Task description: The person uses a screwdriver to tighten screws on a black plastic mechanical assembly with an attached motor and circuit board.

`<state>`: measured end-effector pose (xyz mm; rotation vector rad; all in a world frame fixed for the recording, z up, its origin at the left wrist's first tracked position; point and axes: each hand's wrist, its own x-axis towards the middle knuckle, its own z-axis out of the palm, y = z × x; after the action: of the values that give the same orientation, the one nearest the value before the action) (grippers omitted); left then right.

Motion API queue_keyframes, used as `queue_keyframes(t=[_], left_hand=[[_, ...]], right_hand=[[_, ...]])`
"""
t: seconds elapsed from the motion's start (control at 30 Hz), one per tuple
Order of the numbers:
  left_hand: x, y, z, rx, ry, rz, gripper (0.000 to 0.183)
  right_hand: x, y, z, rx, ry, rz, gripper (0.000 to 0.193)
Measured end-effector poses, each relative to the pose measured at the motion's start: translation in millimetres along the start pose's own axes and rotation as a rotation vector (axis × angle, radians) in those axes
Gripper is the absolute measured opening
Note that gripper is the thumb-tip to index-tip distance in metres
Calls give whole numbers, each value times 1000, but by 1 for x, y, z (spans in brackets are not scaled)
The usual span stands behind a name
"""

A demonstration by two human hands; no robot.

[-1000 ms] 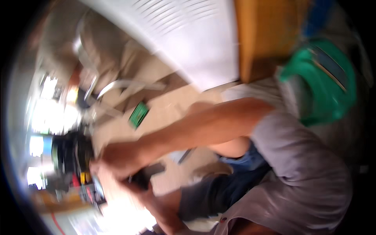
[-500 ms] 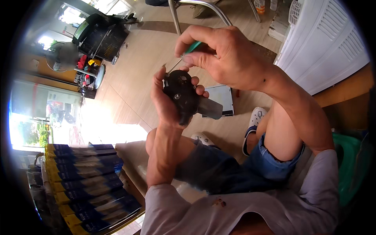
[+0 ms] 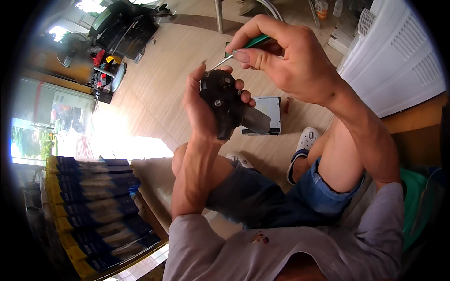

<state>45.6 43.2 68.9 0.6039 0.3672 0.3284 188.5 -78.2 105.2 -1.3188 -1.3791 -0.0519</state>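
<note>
My left hand (image 3: pixel 199 112) is closed round a black, rounded mechanical part (image 3: pixel 216 89) with screws on its face. A flat grey metal plate (image 3: pixel 257 121) sticks out from the part's lower right side. My right hand (image 3: pixel 295 61), closed in a pinch, grips a screwdriver (image 3: pixel 257 41) with a green handle and a thin metal shaft. The shaft slants down left to the part's upper edge, close to my left thumb. Whether its tip sits in a screw there, I cannot tell. Both hands are raised above my knees.
On the floor lies a flat white box (image 3: pixel 271 105) beside a small red object (image 3: pixel 287 105). Rows of blue-and-yellow packs (image 3: pixel 98 210) stand at lower left. A black crate (image 3: pixel 133 40), metal chair legs (image 3: pixel 219 16), a white louvred panel (image 3: pixel 398 56) and green plastic (image 3: pixel 415 206) surround me.
The view has shifted slightly. My right hand has moved up and right from the part, and more of the green handle shows. My left hand still holds the part, slightly turned.
</note>
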Motion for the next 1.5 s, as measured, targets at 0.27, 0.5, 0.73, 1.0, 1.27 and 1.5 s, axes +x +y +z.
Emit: queue_keyframes(t=[0.27, 0.5, 0.73, 1.0, 1.27, 1.5], left_hand=[[3, 8, -6, -43, 20, 30, 51], [3, 9, -12, -103, -33, 77, 50], [0, 12, -4, -110, -1, 83, 50], [0, 12, -3, -121, -19, 68, 49], [0, 12, -4, -119, -14, 74, 50], [-2, 13, -3, -154, -36, 73, 50]], right_hand=[[-3, -15, -15, 285, -99, 24, 14], [-7, -13, -8, 246, -134, -34, 10], [-7, -14, -3, 127, -92, -83, 11], [-6, -12, -1, 98, -83, -104, 11], [-6, -13, -1, 118, -99, -112, 11], [-6, -18, -8, 141, -225, -34, 11]])
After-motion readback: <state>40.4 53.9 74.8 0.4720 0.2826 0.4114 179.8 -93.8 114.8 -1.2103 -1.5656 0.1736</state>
